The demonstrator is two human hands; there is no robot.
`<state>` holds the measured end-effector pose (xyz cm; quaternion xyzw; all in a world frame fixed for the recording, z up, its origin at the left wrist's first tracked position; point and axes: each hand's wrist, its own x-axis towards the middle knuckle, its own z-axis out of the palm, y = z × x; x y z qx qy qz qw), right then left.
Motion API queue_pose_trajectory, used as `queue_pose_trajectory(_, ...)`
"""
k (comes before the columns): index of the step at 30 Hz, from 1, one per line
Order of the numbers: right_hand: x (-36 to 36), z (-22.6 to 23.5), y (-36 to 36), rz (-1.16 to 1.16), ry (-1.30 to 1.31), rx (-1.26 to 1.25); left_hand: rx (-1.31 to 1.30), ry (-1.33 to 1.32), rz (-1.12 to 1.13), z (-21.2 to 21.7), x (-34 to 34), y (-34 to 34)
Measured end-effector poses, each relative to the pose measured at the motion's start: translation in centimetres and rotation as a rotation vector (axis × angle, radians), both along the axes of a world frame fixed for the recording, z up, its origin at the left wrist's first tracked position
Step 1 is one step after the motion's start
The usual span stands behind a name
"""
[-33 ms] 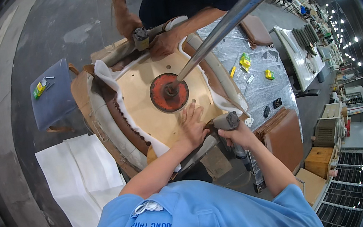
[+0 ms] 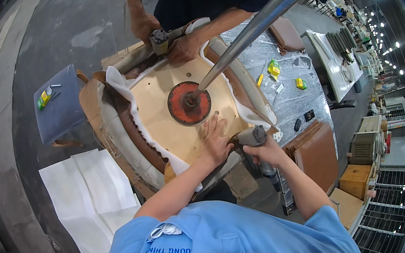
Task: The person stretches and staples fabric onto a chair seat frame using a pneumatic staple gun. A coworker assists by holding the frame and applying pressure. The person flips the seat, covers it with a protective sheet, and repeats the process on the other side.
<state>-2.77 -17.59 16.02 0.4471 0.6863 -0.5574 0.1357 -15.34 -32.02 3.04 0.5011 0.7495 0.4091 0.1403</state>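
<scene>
A pale plywood panel (image 2: 158, 116) lies in the padded seat cushion, pressed from above by a red round plate (image 2: 176, 110) on a metal rod (image 2: 246, 30). My left hand (image 2: 214, 140) rests flat on the panel's near part, fingers spread. My right hand (image 2: 268, 153) is wrapped round a grey staple gun (image 2: 252, 136), its nose at the panel's near edge beside my left thumb. White wadding (image 2: 133, 120) and brown leather (image 2: 136, 139) show around the panel's sides. Across from me, another person's hand (image 2: 143, 26) holds a second staple gun (image 2: 159, 43) at the far edge.
On the right, a wrapped table (image 2: 291, 90) bears small yellow-green boxes (image 2: 273, 68) and stacked brown leather pieces (image 2: 320, 155). White sheets (image 2: 90, 201) lie at the lower left. A blue-grey seat (image 2: 64, 110) with a small box on it stands at the left.
</scene>
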Motion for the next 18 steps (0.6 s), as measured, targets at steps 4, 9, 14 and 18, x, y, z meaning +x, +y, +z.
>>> queue_pose_trajectory(4,-1.0,0.0,0.0,0.042,-0.094,0.039,0.033,-0.010,0.039,-0.2,-0.2,0.6)
queue_pose_trajectory(9,-2.2,-0.4,-0.2,0.062,-0.124,0.071,0.022,0.003,0.051,-0.3,-0.2,0.8)
queue_pose_trajectory(14,-2.4,-0.4,-0.1,0.061,-0.178,0.103,-0.042,0.059,-0.004,-0.2,-0.6,0.4)
queue_pose_trajectory(18,-1.5,-0.6,-0.4,-0.013,-0.080,0.077,-0.034,0.102,0.012,-0.4,-0.6,-0.6)
